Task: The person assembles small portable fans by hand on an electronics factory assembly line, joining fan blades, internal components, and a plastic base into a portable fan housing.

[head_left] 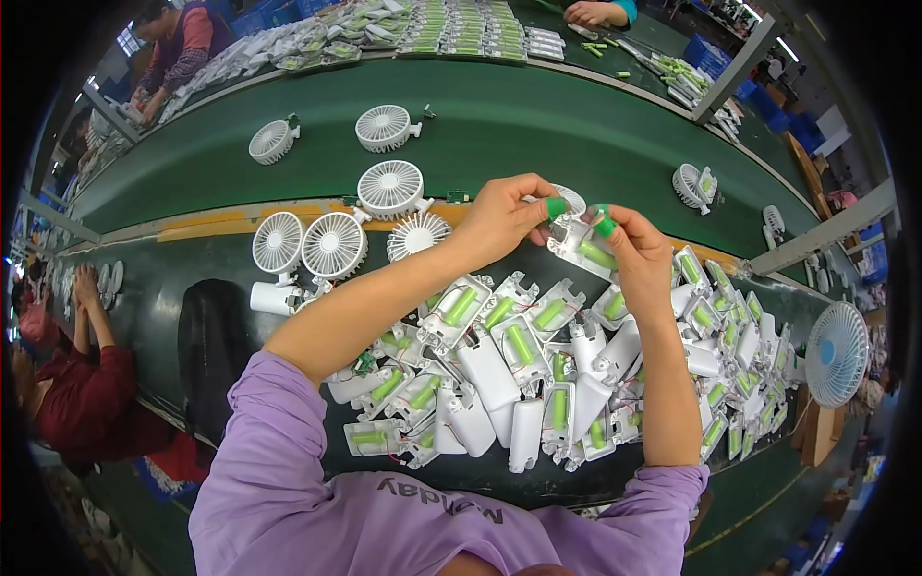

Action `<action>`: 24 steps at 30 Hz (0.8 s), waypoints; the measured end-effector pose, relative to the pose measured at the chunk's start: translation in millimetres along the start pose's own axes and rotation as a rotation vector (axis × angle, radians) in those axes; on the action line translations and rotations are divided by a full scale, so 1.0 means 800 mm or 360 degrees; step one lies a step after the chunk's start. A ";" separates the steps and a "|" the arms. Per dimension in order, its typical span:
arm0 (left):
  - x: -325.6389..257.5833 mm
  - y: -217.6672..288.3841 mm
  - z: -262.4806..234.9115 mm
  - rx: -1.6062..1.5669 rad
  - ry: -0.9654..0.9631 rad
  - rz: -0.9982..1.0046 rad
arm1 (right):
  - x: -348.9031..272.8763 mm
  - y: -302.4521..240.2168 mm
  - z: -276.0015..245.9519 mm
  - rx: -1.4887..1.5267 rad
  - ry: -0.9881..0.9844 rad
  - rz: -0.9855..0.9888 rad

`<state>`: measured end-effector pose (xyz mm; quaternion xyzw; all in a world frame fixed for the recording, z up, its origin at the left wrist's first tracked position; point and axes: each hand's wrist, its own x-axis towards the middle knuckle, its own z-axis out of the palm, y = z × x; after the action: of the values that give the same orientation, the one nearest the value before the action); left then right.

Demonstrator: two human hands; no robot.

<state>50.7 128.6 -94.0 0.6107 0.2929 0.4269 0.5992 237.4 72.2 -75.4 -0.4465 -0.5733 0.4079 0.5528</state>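
Observation:
A white handle housing (582, 248) with a green battery cell (596, 254) in it is held up over the pile, between my hands. My right hand (642, 257) grips its right side, thumb and finger in green finger covers. The fingers of my left hand (509, 219) are pinched at its upper left end, one with a green cover; any small part between them is hidden. Behind the fingertips a white fan head (570, 200) partly shows; I cannot tell whether it is joined to the housing. Below lies a heap of white handle housings (519, 343), many with green cells and thin wires.
White fan heads (333, 246) stand left of my forearm, and others (382, 128) lie on the green conveyor belt (538, 120). A light-blue fan (837, 355) is at the right, a black chair back (213, 346) at the left. Co-workers sit left and across.

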 end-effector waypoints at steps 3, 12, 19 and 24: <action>0.000 0.002 -0.003 -0.0065 0.0062 -0.0107 | -0.003 -0.012 0.004 0.0199 0.0055 0.0107; -0.005 0.004 0.006 -0.0156 -0.0063 -0.0170 | -0.004 -0.001 0.007 -0.0520 -0.0166 -0.0381; -0.010 0.007 0.005 0.0032 -0.0129 -0.0115 | -0.006 -0.003 0.007 -0.0385 -0.0086 -0.0060; -0.017 0.012 0.008 0.0091 -0.0157 -0.0140 | -0.007 -0.005 0.005 -0.0333 -0.0096 0.0008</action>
<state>48.7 112.8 -86.0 0.6344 0.3016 0.3610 0.6134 232.8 65.8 -73.1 -0.4906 -0.6281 0.3604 0.4847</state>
